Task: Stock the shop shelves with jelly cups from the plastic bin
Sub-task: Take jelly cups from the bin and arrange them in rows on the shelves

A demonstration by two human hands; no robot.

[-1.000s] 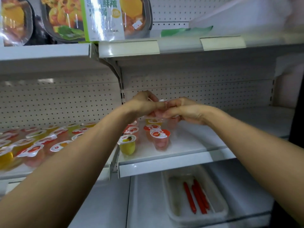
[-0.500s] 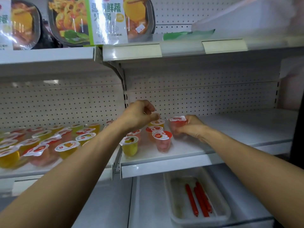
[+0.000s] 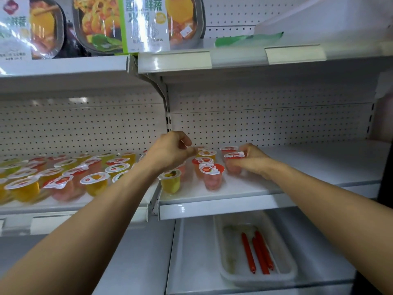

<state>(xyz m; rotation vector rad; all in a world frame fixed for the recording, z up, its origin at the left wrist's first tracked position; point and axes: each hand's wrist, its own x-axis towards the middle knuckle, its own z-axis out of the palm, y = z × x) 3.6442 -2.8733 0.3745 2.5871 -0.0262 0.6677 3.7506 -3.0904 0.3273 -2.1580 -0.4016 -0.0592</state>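
White pegboard (image 3: 276,128) backs a shop gondola where the middle shelf (image 3: 308,165) carries a small cluster of jelly cups at its left end, with bare white surface running off to the right. The right hand (image 3: 253,160) grips a red jelly cup (image 3: 234,156) from its right side, fingers curled round the wall, the base at or just above the shelf, beside another red-lidded cup behind it. The left hand (image 3: 170,152) hovers over the cluster with its fingers curled in; whether they pinch anything cannot be told. A strawberry cup (image 3: 212,176) and a yellow cup (image 3: 171,182) stand at the front of the group. The neighbouring shelf section (image 3: 74,206) to the left is crowded with more cups. The plastic bin is out of view.

The step in hand looks like seating the red cup. Done well, it goes down flat and upright, close to its neighbours without knocking them, foil lid up, and the fingers let go sideways so the light cup does not tip. The open run of shelf to the right suggests building rows outward from here.

Boxed meals (image 3: 138,24) sit on the shelf above; a clear tray (image 3: 285,273) of red sticks (image 3: 258,255) lies below.
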